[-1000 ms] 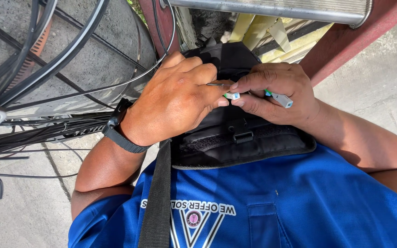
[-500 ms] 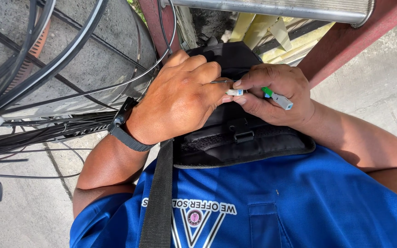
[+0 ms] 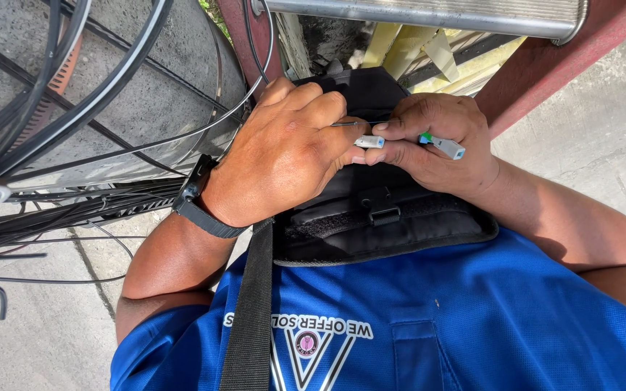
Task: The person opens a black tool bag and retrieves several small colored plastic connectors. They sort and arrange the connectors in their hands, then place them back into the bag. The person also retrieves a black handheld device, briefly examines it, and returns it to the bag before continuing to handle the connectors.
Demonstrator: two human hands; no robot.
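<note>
My left hand [image 3: 284,156], with a black watch on the wrist, is closed in front of my chest and pinches a thin dark cable [image 3: 345,124] between thumb and fingers. My right hand [image 3: 440,148] meets it fingertip to fingertip. It grips a small grey connector with a green band [image 3: 443,145], which sticks out past its knuckles. A small white piece with a blue end [image 3: 369,142] sits between the fingertips of both hands; which hand holds it is unclear. Both hands hover over an open black pouch [image 3: 378,217] strapped to my chest.
Several black cables [image 3: 74,108] run across a grey concrete pole at the left, with a bundle lower down. A metal ladder rung [image 3: 429,14] and a red beam [image 3: 545,65] cross the top. The pouch's black strap [image 3: 251,311] lies over my blue shirt.
Both hands stay pressed together over the pouch. The white piece has slid slightly out between the fingertips, and the thin cable shows more clearly now.
</note>
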